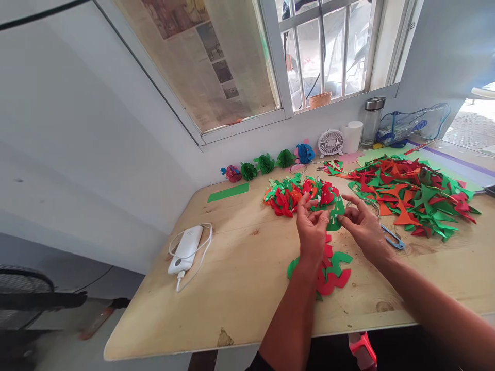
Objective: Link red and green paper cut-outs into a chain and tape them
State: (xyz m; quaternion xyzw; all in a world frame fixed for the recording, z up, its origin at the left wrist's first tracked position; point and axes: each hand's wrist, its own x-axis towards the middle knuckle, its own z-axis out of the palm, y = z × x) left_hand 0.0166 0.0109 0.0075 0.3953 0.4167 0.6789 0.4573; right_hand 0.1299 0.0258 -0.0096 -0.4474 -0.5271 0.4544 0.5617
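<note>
We see right hand (pixel 363 226) pinching green paper cutout (pixel 334 222) — left hand (pixel 311 226) at its edge, grip we can't tell.

Bright daylight, strongest at barred window (pixel 332 56) and floor patch (pixel 474 123) far right, both washed out. Bench (pixel 247 288) evenly lit; lower-left corner dim around black fan (pixel 25 288). Wide-angle stretch near edges; held green paper piece (pixel 335 219) reasonably sharp.
</note>
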